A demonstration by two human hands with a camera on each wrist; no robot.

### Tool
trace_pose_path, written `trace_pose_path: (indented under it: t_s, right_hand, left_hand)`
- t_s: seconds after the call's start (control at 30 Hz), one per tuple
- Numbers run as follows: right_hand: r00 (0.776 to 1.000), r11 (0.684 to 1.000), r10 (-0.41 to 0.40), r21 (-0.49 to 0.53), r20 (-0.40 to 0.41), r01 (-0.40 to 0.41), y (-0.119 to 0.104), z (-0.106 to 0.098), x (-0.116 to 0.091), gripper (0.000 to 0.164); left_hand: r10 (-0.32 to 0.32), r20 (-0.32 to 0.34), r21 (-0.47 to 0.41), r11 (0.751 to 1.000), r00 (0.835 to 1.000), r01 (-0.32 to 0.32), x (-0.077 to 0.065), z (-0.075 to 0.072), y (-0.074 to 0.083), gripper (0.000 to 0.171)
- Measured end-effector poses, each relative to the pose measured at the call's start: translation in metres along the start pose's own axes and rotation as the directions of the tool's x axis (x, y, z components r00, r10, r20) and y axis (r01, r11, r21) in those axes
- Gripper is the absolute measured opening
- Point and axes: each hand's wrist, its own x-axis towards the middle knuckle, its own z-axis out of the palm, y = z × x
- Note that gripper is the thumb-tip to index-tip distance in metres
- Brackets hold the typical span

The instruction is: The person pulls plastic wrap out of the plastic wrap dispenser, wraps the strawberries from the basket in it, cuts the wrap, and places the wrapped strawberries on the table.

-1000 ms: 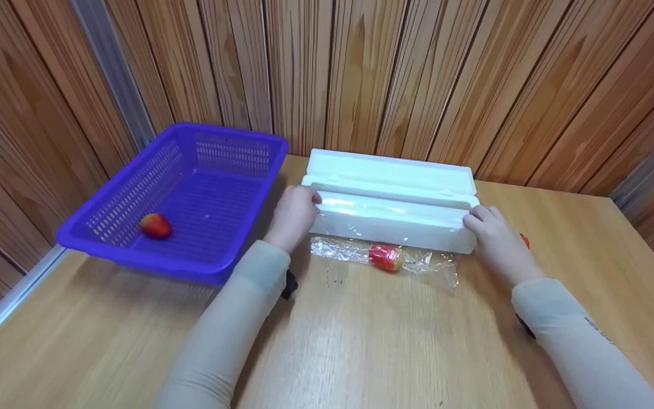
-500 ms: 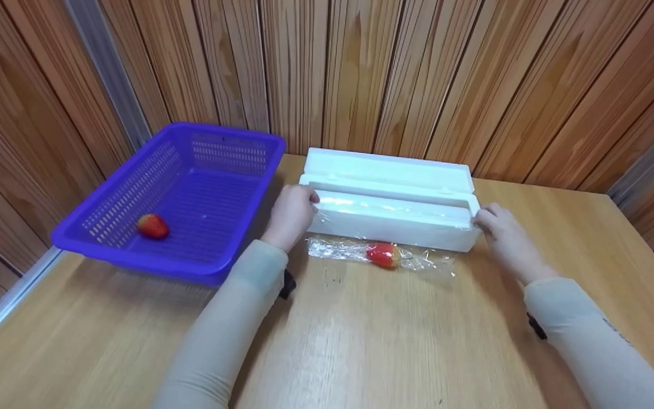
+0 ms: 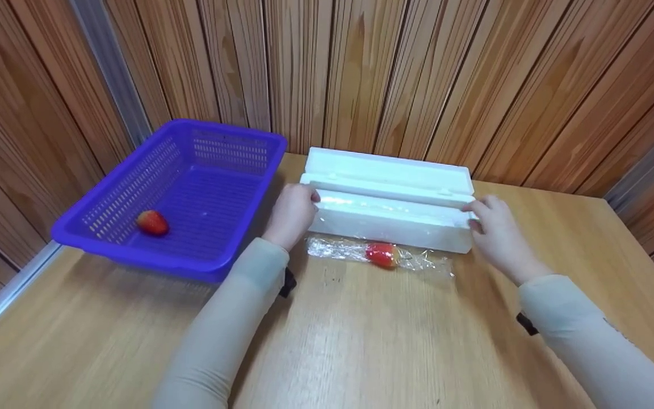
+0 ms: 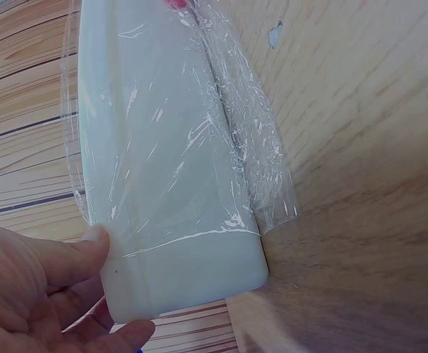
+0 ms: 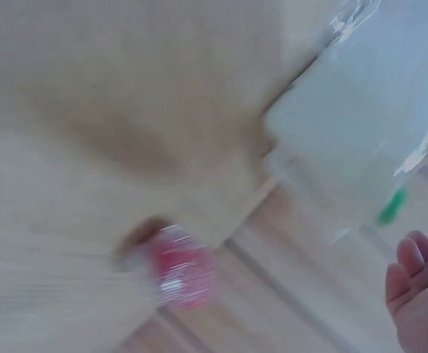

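Observation:
A long white cling film box [image 3: 389,230] lies on the table with its lid [image 3: 389,170] raised at the back. Clear film [image 4: 170,147] drapes over its front. My left hand [image 3: 293,213] grips the box's left end, thumb on top and fingers beneath in the left wrist view. At the right end, my right hand [image 3: 497,233] hovers with loosely bent fingers, fingertips near the top corner; the blurred right wrist view shows a gap between fingers and box. In front of the box lies a red strawberry [image 3: 382,255] in crumpled film [image 3: 335,249].
A purple basket [image 3: 225,267] stands at the left with one unwrapped strawberry [image 3: 152,222] in it. Another film-wrapped red strawberry [image 5: 184,268] lies beyond the right hand, hidden in the head view. A small green piece [image 5: 393,207] shows at the box's right end. A wood-panelled wall [image 3: 361,74] borders the table.
My right hand let go of the film's corner, moved slightly right, then came back to the box's top right corner with fingers more spread. My left hand keeps its hold.

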Motion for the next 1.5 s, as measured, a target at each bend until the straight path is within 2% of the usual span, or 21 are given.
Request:
trace_pose_path:
  t_s: [0.07, 0.13, 0.27, 0.4, 0.53, 0.7, 0.8, 0.87, 0.93, 0.97, 1.03, 1.07, 1.1, 1.17, 1.23, 1.3, 1.37, 1.5]
  right_hand:
    - [0.993, 0.992, -0.117, -0.057, -0.025, 0.116, -0.018, 0.007, 0.0, 0.021]
    - [0.977, 0.972, -0.215, -0.093, 0.0, 0.214, -0.039, 0.017, -0.002, 0.02]
    - [0.951, 0.943, -0.286, -0.142, 0.121, 0.301, -0.078, 0.039, -0.006, 0.03]
    - [0.944, 0.94, -0.228, -0.198, 0.241, 0.277, -0.094, 0.06, -0.007, 0.038]
    - [0.935, 0.94, -0.172, -0.232, 0.309, 0.249, -0.096, 0.073, -0.005, 0.033]
    - [0.937, 0.932, -0.221, -0.224, 0.27, 0.285, -0.093, 0.082, 0.002, 0.025]
    - [0.939, 0.936, -0.237, -0.2, 0.249, 0.29, -0.09, 0.086, 0.005, 0.021]
    - [0.939, 0.938, -0.241, -0.191, 0.244, 0.29, -0.088, 0.088, 0.006, 0.016]
    - [0.939, 0.938, -0.248, -0.183, 0.238, 0.294, -0.086, 0.09, 0.007, 0.012]
    - [0.939, 0.939, -0.249, -0.181, 0.236, 0.294, -0.086, 0.089, 0.007, 0.012]
    - [0.941, 0.941, -0.24, -0.18, 0.237, 0.286, -0.086, 0.088, 0.007, 0.011]
    - [0.942, 0.944, -0.234, -0.177, 0.24, 0.279, -0.087, 0.086, 0.007, 0.012]
    - [0.943, 0.948, -0.223, -0.168, 0.249, 0.269, -0.088, 0.084, 0.005, 0.013]
    - [0.938, 0.953, -0.216, -0.152, 0.27, 0.263, -0.091, 0.08, 0.001, 0.016]
    - [0.932, 0.958, -0.218, -0.116, 0.288, 0.26, -0.095, 0.077, -0.005, 0.017]
    - [0.924, 0.964, -0.232, -0.058, 0.303, 0.261, -0.099, 0.073, -0.014, 0.017]
    - [0.916, 0.961, -0.262, -0.007, 0.304, 0.277, -0.102, 0.071, -0.024, 0.017]
    - [0.899, 0.955, -0.296, 0.072, 0.324, 0.289, -0.106, 0.066, -0.043, 0.022]
  left_hand:
    - [0.003, -0.003, -0.001, 1.0, 1.0, -0.003, 0.0, 0.001, -0.001, 0.017]
    - [0.008, -0.007, -0.002, 1.0, 1.0, -0.008, 0.0, 0.001, -0.001, 0.017]
    - [0.011, -0.018, 0.008, 1.0, 1.0, -0.011, 0.001, 0.001, 0.0, 0.016]
    - [0.004, -0.017, 0.005, 1.0, 1.0, -0.004, 0.002, 0.0, -0.001, 0.014]
    - [-0.006, -0.021, 0.004, 1.0, 1.0, 0.006, 0.0, 0.0, -0.002, 0.014]
    - [0.01, -0.026, 0.049, 0.999, 1.0, -0.009, -0.004, 0.002, -0.002, 0.018]
    - [0.051, -0.03, 0.143, 0.989, 0.998, -0.046, -0.009, 0.004, 0.0, 0.018]
    - [0.095, -0.059, 0.212, 0.974, 0.994, -0.08, -0.013, 0.005, 0.004, 0.019]
    - [0.163, -0.11, 0.263, 0.956, 0.98, -0.13, -0.019, 0.005, 0.009, 0.02]
    - [0.212, -0.144, 0.278, 0.946, 0.967, -0.166, -0.021, 0.005, 0.013, 0.022]
    - [0.321, -0.187, 0.279, 0.923, 0.928, -0.263, -0.028, 0.006, 0.021, 0.025]
    - [0.375, -0.18, 0.27, 0.908, 0.909, -0.321, -0.032, 0.006, 0.025, 0.025]
    - [0.424, -0.149, 0.258, 0.889, 0.893, -0.379, -0.037, 0.007, 0.03, 0.026]
    - [0.496, -0.033, 0.216, 0.851, 0.867, -0.479, -0.048, 0.01, 0.037, 0.025]
    - [0.51, 0.125, 0.163, 0.835, 0.851, -0.525, -0.059, 0.013, 0.041, 0.026]
    - [0.494, 0.255, 0.155, 0.828, 0.831, -0.539, -0.07, 0.018, 0.042, 0.027]
    - [0.476, 0.332, 0.163, 0.822, 0.815, -0.546, -0.08, 0.023, 0.042, 0.03]
    - [0.483, 0.395, 0.184, 0.792, 0.781, -0.582, -0.097, 0.03, 0.037, 0.032]
